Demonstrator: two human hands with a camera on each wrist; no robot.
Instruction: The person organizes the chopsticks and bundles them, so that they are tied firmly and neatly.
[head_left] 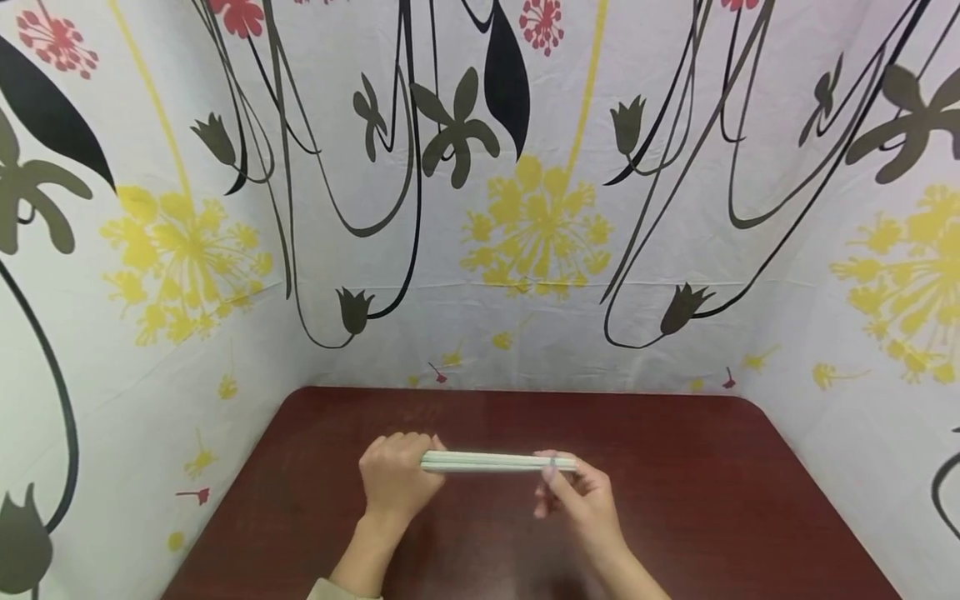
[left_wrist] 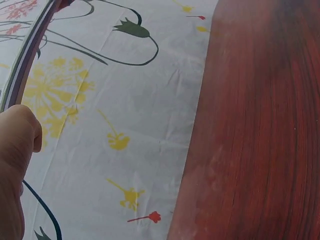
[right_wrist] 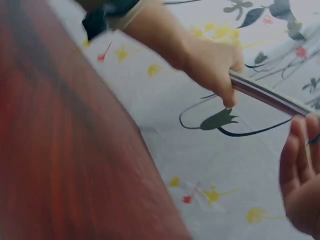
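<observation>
A bundle of pale green chopsticks (head_left: 487, 462) is held level above the table in the head view. My left hand (head_left: 396, 468) grips its left end, fingers curled round it. At the other end, my right hand (head_left: 588, 496) pinches the bundle between thumb and fingers, right at a thin bluish band (head_left: 553, 460). In the left wrist view the chopsticks (left_wrist: 26, 57) rise from the left hand (left_wrist: 15, 150) at the edge. The right wrist view has the chopsticks (right_wrist: 267, 96) running from the left hand (right_wrist: 212, 65) to the right fingers (right_wrist: 297, 145).
Below the hands lies a dark red wood-grain table (head_left: 697, 483) with rounded far corners. White cloth (head_left: 517, 350) printed with flowers and stems hangs behind it and along both sides. A light sleeve cuff (head_left: 337, 590) shows on the left arm.
</observation>
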